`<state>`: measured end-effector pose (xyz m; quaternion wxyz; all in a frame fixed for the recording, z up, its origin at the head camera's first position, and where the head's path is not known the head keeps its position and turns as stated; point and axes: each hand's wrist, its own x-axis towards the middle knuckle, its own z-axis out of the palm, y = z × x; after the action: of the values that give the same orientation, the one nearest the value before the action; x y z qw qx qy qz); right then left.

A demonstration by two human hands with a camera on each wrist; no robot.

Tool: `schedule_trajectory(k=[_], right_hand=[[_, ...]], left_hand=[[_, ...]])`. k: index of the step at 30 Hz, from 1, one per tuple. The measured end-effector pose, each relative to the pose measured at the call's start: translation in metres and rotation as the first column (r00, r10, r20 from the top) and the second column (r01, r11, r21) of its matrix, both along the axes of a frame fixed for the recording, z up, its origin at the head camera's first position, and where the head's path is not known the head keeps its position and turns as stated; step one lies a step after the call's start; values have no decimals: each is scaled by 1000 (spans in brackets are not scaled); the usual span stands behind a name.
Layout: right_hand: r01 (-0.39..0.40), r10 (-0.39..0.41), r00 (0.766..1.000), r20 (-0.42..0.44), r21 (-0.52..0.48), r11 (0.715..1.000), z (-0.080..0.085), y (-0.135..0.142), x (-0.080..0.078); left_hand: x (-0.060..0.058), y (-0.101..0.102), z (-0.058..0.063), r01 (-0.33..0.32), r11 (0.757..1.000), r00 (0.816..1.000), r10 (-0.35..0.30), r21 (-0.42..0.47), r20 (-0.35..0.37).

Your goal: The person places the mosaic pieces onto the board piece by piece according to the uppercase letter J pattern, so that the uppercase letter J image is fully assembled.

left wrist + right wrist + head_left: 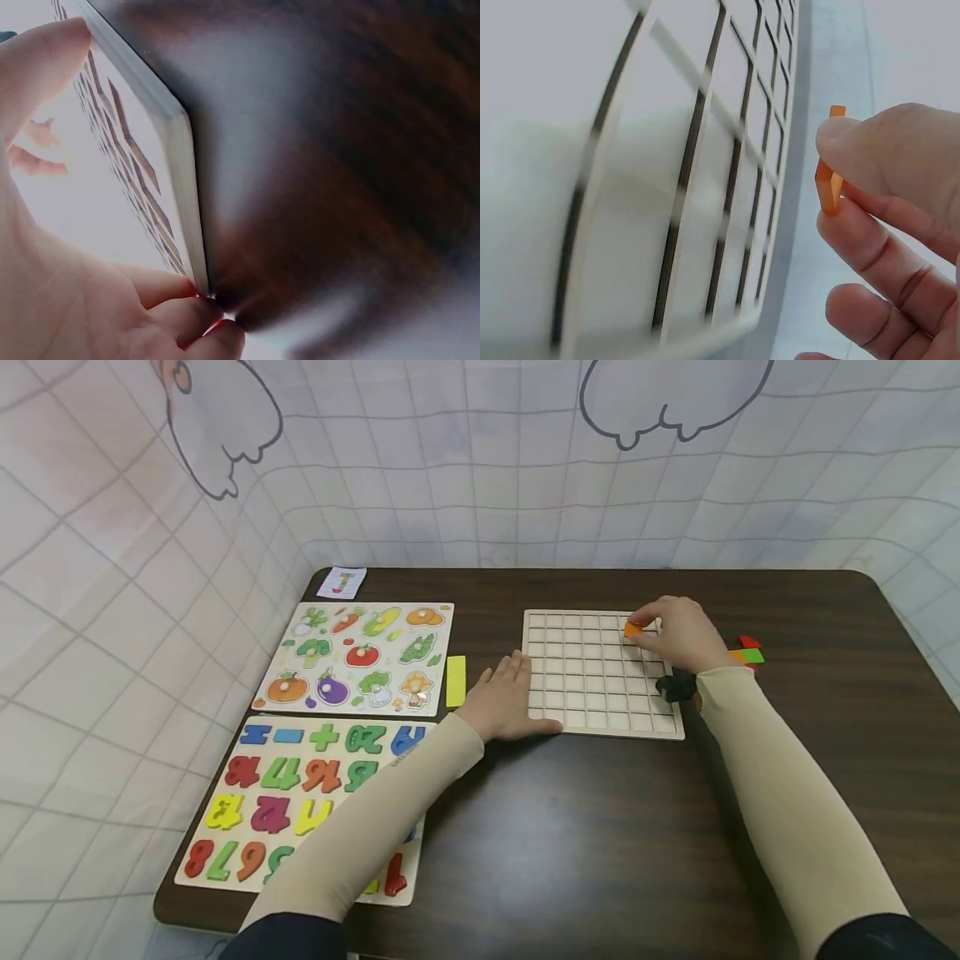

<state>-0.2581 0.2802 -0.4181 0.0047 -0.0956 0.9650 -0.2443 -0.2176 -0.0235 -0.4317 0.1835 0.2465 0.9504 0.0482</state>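
Observation:
A wooden grid board with square cells lies on the table. My left hand rests at its near left corner, thumb along the front edge and fingers against the left edge. The left wrist view shows the thumb and fingertips of that hand touching two sides of the board. Between thumb and forefinger, my right hand pinches a small flat orange block over the board's far right part. In the right wrist view the orange block is apart from the grid surface.
Red, green and orange pieces lie right of the board, partly behind the right wrist. A yellow strip lies left of it. Farther left are a vegetable puzzle, a number puzzle and a small card on the dark table.

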Motion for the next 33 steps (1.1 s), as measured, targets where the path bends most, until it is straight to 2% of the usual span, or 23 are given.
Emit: schedule_trajectory(k=[7,14,18,33], right_hand=[[-47,47,996,78,-5,999,-6,-40,-25],[-119,118,991,68,5,993,-15,-63,-40],[-106,104,991,79,18,994,-19,-71,-43],[-92,87,993,78,64,994,-17,-73,-44]], left_hand=[[0,4,0,-16,999,1000,16,-31,-13],[0,5,0,-31,999,1000,31,-33,-8],[0,3,0,-28,999,1000,27,-37,-6],[0,4,4,-29,998,1000,29,-49,-1]])
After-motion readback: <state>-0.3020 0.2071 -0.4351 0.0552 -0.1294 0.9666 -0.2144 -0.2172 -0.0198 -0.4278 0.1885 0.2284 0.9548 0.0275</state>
